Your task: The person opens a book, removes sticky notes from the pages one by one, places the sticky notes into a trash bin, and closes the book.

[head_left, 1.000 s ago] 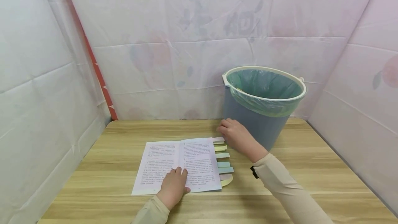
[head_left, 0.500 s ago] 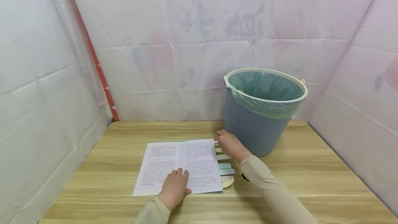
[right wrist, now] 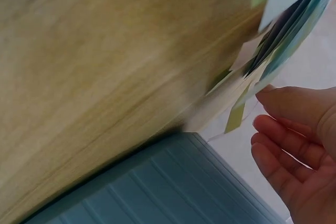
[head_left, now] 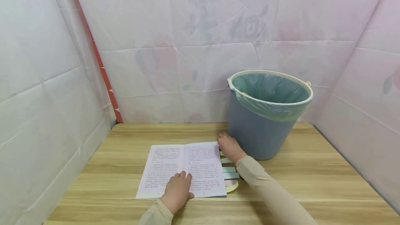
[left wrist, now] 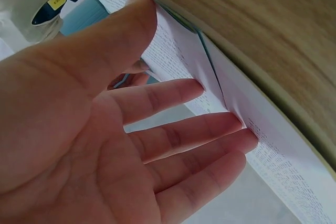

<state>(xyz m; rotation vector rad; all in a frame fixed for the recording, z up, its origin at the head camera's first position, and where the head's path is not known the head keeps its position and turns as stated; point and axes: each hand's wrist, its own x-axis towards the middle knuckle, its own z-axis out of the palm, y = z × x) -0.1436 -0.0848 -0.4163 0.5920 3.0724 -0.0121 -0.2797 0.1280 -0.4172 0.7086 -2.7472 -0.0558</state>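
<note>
An open book [head_left: 204, 169] lies on the wooden table, with printed text on both pages. Several coloured sticky tabs [head_left: 230, 175], green, blue, pink and yellow, stick out from its right edge. My left hand [head_left: 176, 191] rests on the lower middle of the pages, its fingers extended and touching the paper in the left wrist view. At the book's upper right corner, my right hand [head_left: 231, 148] pinches the topmost pale tab between thumb and finger; the hand largely covers it. In the right wrist view, the thumb [right wrist: 283, 103] meets the page edge beside a yellow-green tab [right wrist: 235, 118].
A blue-grey bin [head_left: 262, 131] with a green plastic liner [head_left: 272, 86] stands just behind and to the right of my right hand. Patterned white sheeting [head_left: 175, 61] encloses the table [head_left: 281, 183] at the back and sides.
My right hand has come down and slightly left from beside the bin to the book's upper right corner, over the top tab. My left hand has stayed on the pages.
</note>
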